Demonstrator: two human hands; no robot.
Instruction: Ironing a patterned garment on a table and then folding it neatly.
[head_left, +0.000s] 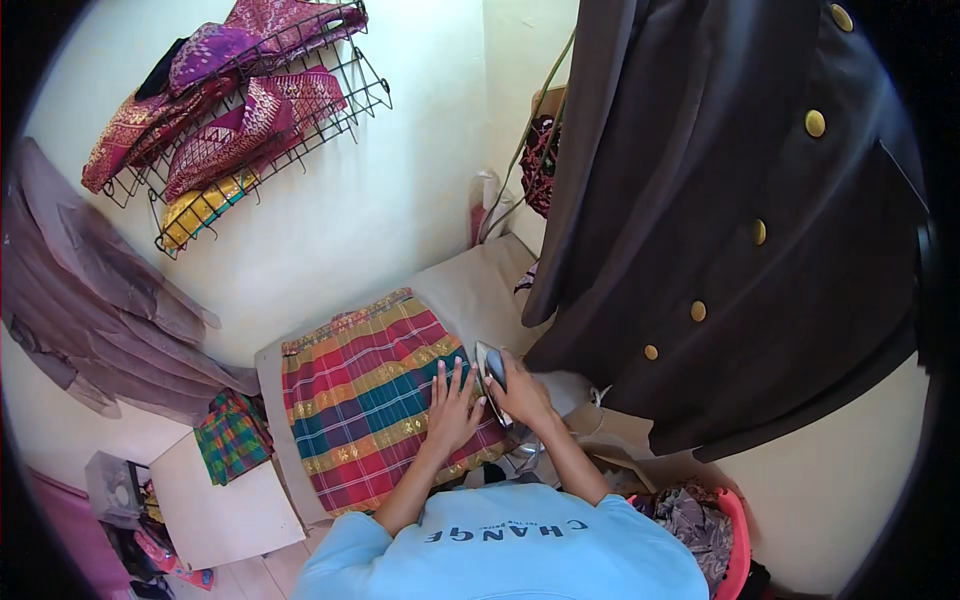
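Observation:
A plaid cloth (360, 405) in red, green and gold stripes, with woven gold motifs, lies spread on a padded ironing surface (480, 285). My left hand (452, 412) rests flat on its right part, fingers apart and pointing away from me. In my right hand (525, 394) is a clothes iron (492, 366), gripped by its dark handle. The iron stands at the right edge of the cloth, seen partly edge-on; whether its soleplate touches the cloth is hard to tell.
A long dark garment (720, 225) with gold buttons hangs close on the right. Wire wall racks (330, 120) hold folded fabrics at upper left. Sheer mauve cloth (105, 292) hangs at left. Folded green plaid cloth (234, 435) lies on a white board (225, 517). A pink basket (739, 540) holds clothes.

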